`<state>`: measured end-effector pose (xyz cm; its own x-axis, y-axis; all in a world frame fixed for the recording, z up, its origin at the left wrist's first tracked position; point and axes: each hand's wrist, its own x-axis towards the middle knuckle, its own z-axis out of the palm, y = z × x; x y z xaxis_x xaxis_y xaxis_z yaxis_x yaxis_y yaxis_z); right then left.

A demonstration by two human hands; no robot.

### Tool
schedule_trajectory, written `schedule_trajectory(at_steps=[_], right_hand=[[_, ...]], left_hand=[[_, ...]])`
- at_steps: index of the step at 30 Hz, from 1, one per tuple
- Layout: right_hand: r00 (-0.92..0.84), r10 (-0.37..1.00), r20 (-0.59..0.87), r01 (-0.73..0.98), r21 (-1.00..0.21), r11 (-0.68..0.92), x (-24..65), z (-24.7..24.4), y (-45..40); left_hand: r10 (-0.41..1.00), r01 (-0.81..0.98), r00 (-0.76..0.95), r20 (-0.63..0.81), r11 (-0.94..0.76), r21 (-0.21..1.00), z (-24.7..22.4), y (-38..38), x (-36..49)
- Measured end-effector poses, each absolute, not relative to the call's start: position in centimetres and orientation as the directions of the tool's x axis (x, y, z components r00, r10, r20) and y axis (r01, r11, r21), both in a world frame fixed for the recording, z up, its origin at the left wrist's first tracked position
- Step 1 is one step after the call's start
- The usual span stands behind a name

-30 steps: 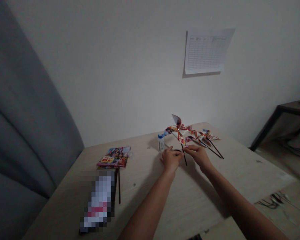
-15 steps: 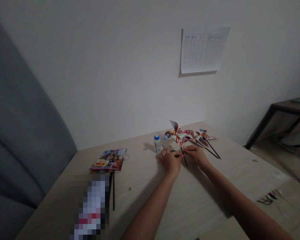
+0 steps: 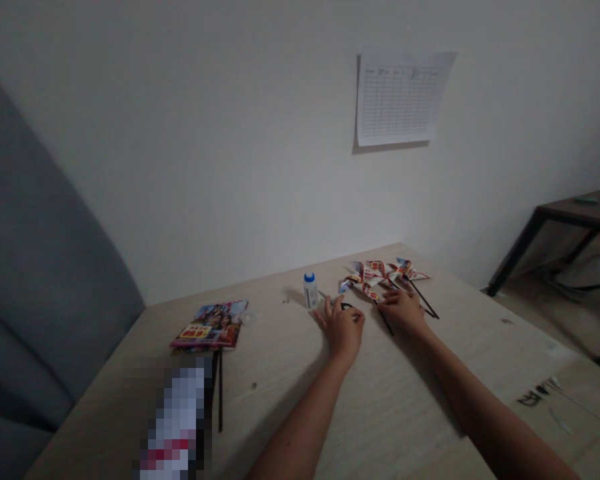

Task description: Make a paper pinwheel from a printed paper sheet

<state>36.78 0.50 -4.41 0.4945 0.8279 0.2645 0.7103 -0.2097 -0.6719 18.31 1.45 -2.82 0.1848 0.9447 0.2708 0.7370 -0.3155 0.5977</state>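
Observation:
My right hand point(image 3: 403, 309) pinches the dark stick of a paper pinwheel point(image 3: 367, 288), whose printed red-and-white blades rest low at the back right of the table, overlapping other pinwheels point(image 3: 405, 270). To its left, my left hand point(image 3: 344, 328) hovers at or rests on the tabletop, outer fingers spread and nothing visible in its grasp. Just behind those fingers lie scissors with a black handle point(image 3: 347, 306), partly hidden by the hand. A small white glue bottle point(image 3: 311, 293) with a blue cap stands upright beside them.
Colourful printed leaflets point(image 3: 213, 325) lie stacked on the left of the wooden table point(image 3: 275, 420), with dark sticks point(image 3: 221, 393) in front. A blurred pixelated patch covers the lower left. Small scraps point(image 3: 533, 397) lie lower right. A dark desk point(image 3: 570, 207) stands further right.
My right hand has lowered the pinwheel rightward onto the table beside the others; it was raised before. My left hand is now apart from its stick. The view has shifted slightly.

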Motion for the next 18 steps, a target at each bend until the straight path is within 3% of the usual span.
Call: schedule_trajectory(at_steps=[11, 18], right_hand=[[0.569, 0.817, 0.097, 0.770, -0.410, -0.488, 37.8, -2.9, -0.2], [0.614, 0.786, 0.065, 0.743, -0.383, -0.549, 37.6, -2.3, -0.3]], left_hand=[[0.951, 0.735, 0.187, 0.247, -0.303, 0.607, -3.0, 1.7, 18.0], [0.953, 0.739, 0.182, 0.243, -0.296, 0.606, -3.1, 1.5, 17.8]])
